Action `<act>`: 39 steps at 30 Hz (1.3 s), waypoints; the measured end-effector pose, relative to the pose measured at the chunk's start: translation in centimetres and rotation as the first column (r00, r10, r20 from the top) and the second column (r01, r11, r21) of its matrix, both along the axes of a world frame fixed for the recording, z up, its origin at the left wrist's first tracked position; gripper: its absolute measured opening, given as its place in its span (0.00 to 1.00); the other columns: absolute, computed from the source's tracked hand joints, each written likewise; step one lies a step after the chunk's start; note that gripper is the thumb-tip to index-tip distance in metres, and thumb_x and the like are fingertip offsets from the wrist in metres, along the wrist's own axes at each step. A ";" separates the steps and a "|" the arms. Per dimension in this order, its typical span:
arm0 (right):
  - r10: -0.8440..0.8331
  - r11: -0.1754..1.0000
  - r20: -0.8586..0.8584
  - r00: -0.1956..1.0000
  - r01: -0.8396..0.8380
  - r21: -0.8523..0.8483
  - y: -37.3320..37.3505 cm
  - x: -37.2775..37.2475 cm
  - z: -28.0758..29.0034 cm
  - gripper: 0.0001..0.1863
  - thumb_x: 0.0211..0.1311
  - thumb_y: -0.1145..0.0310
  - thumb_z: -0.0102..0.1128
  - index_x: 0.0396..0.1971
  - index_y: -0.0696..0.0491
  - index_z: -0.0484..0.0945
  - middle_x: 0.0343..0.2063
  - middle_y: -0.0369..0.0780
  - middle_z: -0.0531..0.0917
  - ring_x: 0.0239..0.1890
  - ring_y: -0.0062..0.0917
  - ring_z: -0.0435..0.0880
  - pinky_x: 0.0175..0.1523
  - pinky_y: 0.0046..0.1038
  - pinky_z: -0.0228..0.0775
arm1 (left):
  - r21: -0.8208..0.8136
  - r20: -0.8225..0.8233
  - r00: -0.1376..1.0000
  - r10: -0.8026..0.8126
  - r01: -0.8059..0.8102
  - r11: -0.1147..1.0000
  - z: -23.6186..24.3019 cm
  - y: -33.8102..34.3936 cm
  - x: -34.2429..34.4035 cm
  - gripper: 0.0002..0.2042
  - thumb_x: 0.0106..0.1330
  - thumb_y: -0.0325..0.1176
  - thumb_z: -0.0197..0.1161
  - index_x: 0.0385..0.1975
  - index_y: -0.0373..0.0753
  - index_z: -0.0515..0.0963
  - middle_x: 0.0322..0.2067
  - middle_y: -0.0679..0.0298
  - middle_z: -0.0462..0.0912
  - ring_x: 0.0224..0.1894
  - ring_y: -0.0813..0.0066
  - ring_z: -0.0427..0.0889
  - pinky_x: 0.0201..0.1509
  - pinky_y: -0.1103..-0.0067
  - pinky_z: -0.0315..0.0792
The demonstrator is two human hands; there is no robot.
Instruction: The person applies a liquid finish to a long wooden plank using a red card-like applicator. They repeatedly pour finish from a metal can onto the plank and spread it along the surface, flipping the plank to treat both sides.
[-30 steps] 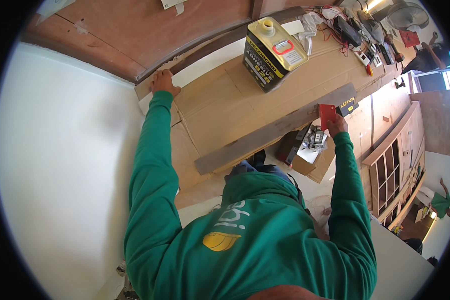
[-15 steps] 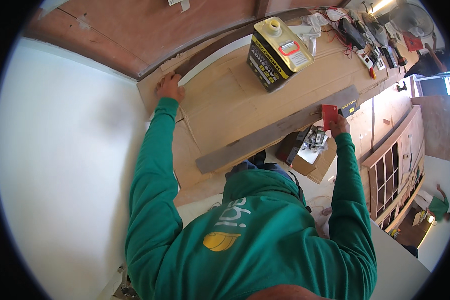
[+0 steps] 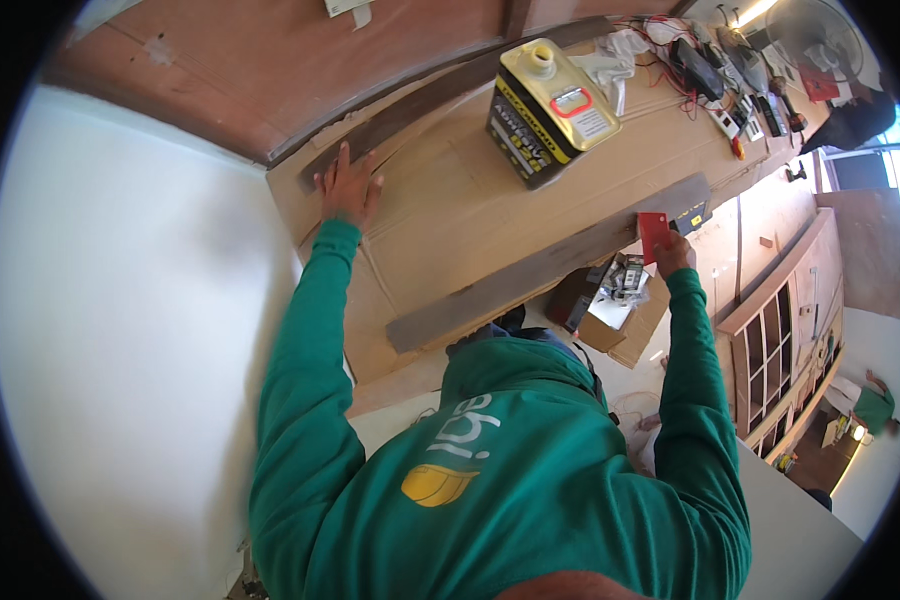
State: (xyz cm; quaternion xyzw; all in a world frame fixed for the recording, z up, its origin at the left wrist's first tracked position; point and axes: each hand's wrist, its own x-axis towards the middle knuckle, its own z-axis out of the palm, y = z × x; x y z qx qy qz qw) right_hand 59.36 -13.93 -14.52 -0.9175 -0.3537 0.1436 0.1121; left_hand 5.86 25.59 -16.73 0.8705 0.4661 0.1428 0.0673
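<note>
My left hand (image 3: 348, 188) is open, fingers spread, at the left end of the cardboard-covered table (image 3: 430, 220). Its fingertips are close to a dark brown strip (image 3: 410, 115) along the back; I cannot tell whether they touch it. In my right hand (image 3: 676, 254) is a flat red spreader (image 3: 655, 236), gripped at its lower edge. It stands over the right part of a grey-brown strip (image 3: 550, 265) lying along the table's front edge. A rectangular metal adhesive can (image 3: 545, 115), black and gold with a red handle, stands upright between my hands.
Tools, red wires and a black case (image 3: 695, 70) crowd the table's right end, near crumpled white plastic (image 3: 605, 70). A fan (image 3: 815, 45) stands beyond. An open carton (image 3: 625, 310) sits below the front edge. A white wall (image 3: 140, 300) borders the left. Another person (image 3: 875, 408) is far right.
My left hand has let go of the long white strip, which no longer shows on the table, and its fingers have spread. My right hand still holds the red spreader, nearly unmoved.
</note>
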 end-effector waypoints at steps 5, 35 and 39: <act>0.034 0.999 0.054 0.998 -0.034 0.001 -0.3 -0.5 1.2 0.16 0.59 0.60 0.66 0.45 0.50 0.86 0.40 0.49 0.89 0.46 0.48 0.87 0.54 0.45 0.80 | -0.060 0.084 0.996 -0.030 0.035 0.998 -1.3 -3.6 -0.5 0.32 0.75 0.62 0.52 0.76 0.58 0.68 0.79 0.51 0.57 0.74 0.40 0.64 0.78 0.40 0.50; -0.021 0.996 0.063 0.998 0.015 0.086 1.0 -0.8 4.4 0.15 0.60 0.61 0.59 0.39 0.55 0.84 0.37 0.55 0.87 0.45 0.55 0.86 0.54 0.49 0.78 | -0.530 -0.110 0.986 -0.122 0.046 0.847 3.2 5.6 -3.7 0.40 0.51 0.37 0.85 0.64 0.29 0.76 0.55 0.51 0.85 0.56 0.62 0.84 0.64 0.70 0.75; 0.004 0.995 0.043 0.999 -0.008 0.100 0.3 -0.5 6.6 0.14 0.60 0.62 0.62 0.40 0.56 0.84 0.36 0.55 0.87 0.44 0.54 0.86 0.53 0.49 0.78 | -0.295 -0.096 0.992 -0.081 0.050 0.954 4.6 3.4 -1.7 0.41 0.46 0.39 0.87 0.61 0.28 0.76 0.55 0.47 0.85 0.56 0.57 0.84 0.65 0.68 0.76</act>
